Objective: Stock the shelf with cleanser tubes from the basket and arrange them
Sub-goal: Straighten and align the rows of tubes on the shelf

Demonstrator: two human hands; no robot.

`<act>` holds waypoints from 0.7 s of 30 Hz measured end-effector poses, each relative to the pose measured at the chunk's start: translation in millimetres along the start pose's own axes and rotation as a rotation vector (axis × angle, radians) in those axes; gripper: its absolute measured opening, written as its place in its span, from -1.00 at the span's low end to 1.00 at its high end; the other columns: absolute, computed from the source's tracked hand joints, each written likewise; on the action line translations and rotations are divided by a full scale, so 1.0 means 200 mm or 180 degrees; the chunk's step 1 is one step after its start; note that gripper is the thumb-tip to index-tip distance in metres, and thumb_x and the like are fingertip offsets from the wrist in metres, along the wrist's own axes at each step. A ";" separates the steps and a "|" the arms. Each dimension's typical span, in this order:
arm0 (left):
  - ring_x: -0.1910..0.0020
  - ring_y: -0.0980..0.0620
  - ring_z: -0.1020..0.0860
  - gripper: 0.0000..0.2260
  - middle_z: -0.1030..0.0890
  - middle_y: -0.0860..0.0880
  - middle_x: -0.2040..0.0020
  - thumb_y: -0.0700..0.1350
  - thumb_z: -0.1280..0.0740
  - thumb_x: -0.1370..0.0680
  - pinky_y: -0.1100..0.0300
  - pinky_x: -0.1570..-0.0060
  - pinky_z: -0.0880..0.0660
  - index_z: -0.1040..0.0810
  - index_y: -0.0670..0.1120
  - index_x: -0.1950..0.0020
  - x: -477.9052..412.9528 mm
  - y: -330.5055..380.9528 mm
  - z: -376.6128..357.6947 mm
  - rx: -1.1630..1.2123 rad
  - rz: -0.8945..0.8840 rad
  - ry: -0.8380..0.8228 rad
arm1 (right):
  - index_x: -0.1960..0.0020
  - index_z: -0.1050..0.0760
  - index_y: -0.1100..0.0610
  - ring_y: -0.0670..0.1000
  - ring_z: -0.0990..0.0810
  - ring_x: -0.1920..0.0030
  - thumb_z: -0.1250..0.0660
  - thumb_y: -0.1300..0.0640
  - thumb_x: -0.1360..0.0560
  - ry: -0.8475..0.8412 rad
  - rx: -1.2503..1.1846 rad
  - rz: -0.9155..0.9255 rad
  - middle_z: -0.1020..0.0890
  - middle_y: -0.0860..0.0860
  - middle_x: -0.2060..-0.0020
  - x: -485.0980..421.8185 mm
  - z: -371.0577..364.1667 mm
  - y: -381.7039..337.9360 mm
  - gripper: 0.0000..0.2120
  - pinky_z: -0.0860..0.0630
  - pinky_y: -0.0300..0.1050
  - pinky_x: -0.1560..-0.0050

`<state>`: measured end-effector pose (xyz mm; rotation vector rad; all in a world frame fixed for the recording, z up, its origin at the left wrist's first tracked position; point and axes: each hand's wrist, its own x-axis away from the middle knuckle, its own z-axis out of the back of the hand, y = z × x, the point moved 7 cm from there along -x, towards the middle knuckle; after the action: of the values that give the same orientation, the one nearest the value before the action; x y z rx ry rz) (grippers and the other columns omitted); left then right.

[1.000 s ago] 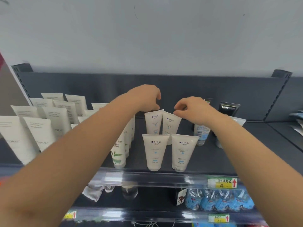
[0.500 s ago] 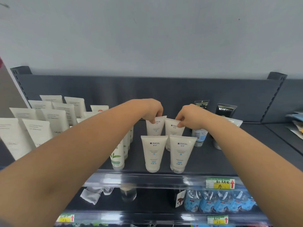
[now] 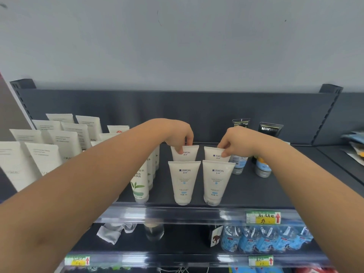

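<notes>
Each hand (image 3: 178,135) (image 3: 234,141) pinches a rear "MANTING" tube (image 3: 186,153) (image 3: 213,154).

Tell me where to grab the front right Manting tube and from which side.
Pinch the flat crimped top edge of the front right tube from above. It stands cap-down, widest and thinnest at the top, and neighbours crowd its left and back.

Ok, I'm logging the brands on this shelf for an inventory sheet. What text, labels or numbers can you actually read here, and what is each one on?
"MANTING": front left white tube, front right white tube, and both back tubes pinched by the left hand and right hand.
"Men": black tube at the back right; rest blurred.
"ORAL": partial word on a left-side white tube.
Red arrow: yellow price tag; handwriting illegible.
Green-leaf tube: Chinese characters, too blurred to read.
</notes>
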<state>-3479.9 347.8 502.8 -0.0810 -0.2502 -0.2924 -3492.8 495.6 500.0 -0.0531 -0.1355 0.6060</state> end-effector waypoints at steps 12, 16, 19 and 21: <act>-0.01 0.01 -0.48 -0.73 -0.49 0.06 -0.04 -0.15 -0.38 -0.53 0.14 0.00 -0.44 -0.52 -0.03 -0.23 0.03 0.00 -0.03 0.0133 0.0067 -0.0006 | -0.18 -0.62 0.04 0.02 -0.59 -0.04 -0.35 0.13 -0.50 0.0017 0.0112 -0.0072 -0.66 -0.05 -0.04 0.01 -0.01 0.00 -0.74 -0.53 -0.10 -0.06; 0.02 0.02 -0.45 -0.71 -0.46 0.06 -0.02 -0.17 -0.34 -0.54 0.17 0.09 -0.35 -0.49 -0.04 -0.26 0.03 0.01 -0.04 0.0120 0.0074 -0.0009 | -0.18 -0.61 0.07 0.03 -0.60 -0.02 -0.32 0.16 -0.51 0.0016 0.0074 -0.0073 -0.66 -0.02 -0.04 0.02 -0.02 -0.02 -0.74 -0.47 -0.17 0.07; 0.00 0.02 -0.46 -0.70 -0.48 0.05 -0.06 -0.14 -0.34 -0.55 0.16 0.06 -0.39 -0.48 -0.03 -0.28 0.04 0.00 -0.04 0.0162 0.0101 -0.0044 | -0.18 -0.60 0.08 0.03 -0.59 -0.02 -0.30 0.17 -0.51 0.0019 0.0039 -0.0067 -0.65 -0.02 -0.05 0.02 -0.03 -0.02 -0.74 -0.44 -0.18 0.07; -0.03 0.03 -0.47 -0.68 -0.50 0.04 -0.12 -0.10 -0.36 -0.55 0.17 0.00 -0.43 -0.46 -0.02 -0.30 0.05 0.00 -0.04 0.0224 0.0092 -0.0079 | -0.18 -0.59 0.07 0.03 -0.58 -0.03 -0.30 0.16 -0.51 0.0029 0.0069 -0.0065 -0.64 -0.02 -0.07 0.02 -0.03 -0.02 -0.74 -0.46 -0.17 0.04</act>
<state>-3468.1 343.7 496.8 -0.0187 -0.2835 -0.2538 -3485.8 494.4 494.0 -0.0335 -0.1207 0.5867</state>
